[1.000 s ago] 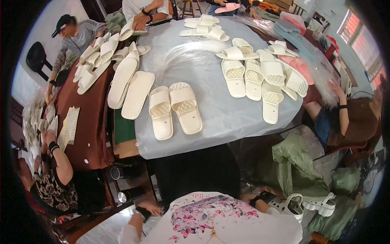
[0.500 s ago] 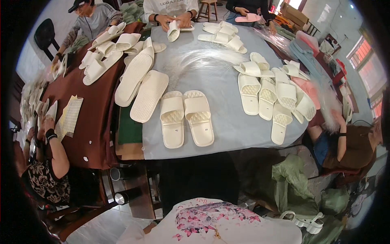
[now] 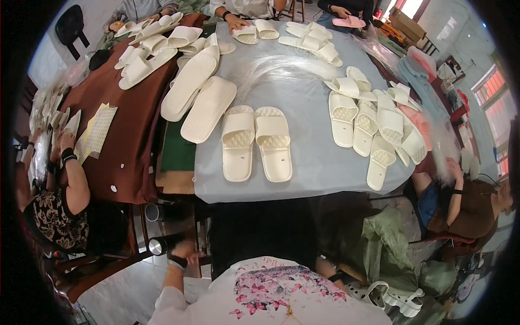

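My left hand point(image 3: 186, 252) hangs below the table beside a dark cup with a shiny lid point(image 3: 157, 246); its fingers are smeared by motion. Of my right hand point(image 3: 326, 267), only a small part shows beside my shirt, near a dark wristband; its fingers are hidden. Neither hand touches the slippers. In front of me on the grey-covered table, a pair of cream slippers lies side by side, soles down: the left slipper point(image 3: 238, 154) and the right slipper point(image 3: 274, 154). Two larger slippers lie sole up to their left, the nearer sole point(image 3: 209, 110) overlapping the other.
Several cream slippers point(image 3: 343, 124) are heaped at the right, with more at the far side. Clear plastic bags point(image 3: 292, 65) lie mid-table. At left stands a brown-covered table point(image 3: 127, 146) with yellowish label sheets point(image 3: 97, 130). Co-workers sit around. Green sacks point(image 3: 387, 241) and white clogs point(image 3: 403, 300) are at lower right.
My left hand and part of my right arm have come into view below the table. Across the table, a person has set slippers down, one hand still on one. The view has shifted slightly.
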The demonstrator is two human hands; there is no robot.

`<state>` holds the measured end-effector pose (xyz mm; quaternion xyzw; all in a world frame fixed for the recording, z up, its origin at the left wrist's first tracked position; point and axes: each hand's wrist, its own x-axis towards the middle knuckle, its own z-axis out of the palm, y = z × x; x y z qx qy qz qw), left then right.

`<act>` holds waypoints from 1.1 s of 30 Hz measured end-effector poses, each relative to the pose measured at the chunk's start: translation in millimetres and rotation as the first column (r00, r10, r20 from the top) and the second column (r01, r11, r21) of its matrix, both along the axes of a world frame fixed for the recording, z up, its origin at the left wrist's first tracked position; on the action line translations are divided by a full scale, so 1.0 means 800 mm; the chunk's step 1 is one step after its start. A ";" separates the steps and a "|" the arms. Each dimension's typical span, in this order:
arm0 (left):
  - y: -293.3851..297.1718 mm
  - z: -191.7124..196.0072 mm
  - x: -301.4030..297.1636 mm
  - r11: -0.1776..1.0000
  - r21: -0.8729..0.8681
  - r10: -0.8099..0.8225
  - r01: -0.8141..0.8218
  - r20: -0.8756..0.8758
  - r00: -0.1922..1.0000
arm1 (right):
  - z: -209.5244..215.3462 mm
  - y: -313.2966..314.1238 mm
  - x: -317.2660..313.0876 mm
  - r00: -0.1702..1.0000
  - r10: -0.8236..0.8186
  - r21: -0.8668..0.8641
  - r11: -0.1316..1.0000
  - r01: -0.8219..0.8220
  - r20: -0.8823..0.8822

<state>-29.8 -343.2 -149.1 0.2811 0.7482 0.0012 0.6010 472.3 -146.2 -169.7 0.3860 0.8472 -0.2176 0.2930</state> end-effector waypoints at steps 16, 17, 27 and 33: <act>0.350 0.161 0.089 0.446 0.704 0.273 0.553 -0.695 0.665 | 0.192 0.209 -0.365 0.578 0.366 0.454 0.891 0.009 -0.729; 0.342 0.158 0.100 0.417 0.711 0.291 0.566 -0.695 0.658 | 0.191 0.209 -0.361 0.584 0.383 0.466 0.885 -0.009 -0.716; 0.325 0.185 0.116 0.388 0.701 0.250 0.598 -0.705 0.664 | 0.281 0.299 -0.311 0.766 0.166 -0.160 0.930 -0.331 -0.621; 0.337 0.179 0.118 0.366 0.654 0.169 0.662 -0.746 0.644 | 0.289 0.444 -0.390 0.824 0.331 0.603 0.797 0.015 -0.459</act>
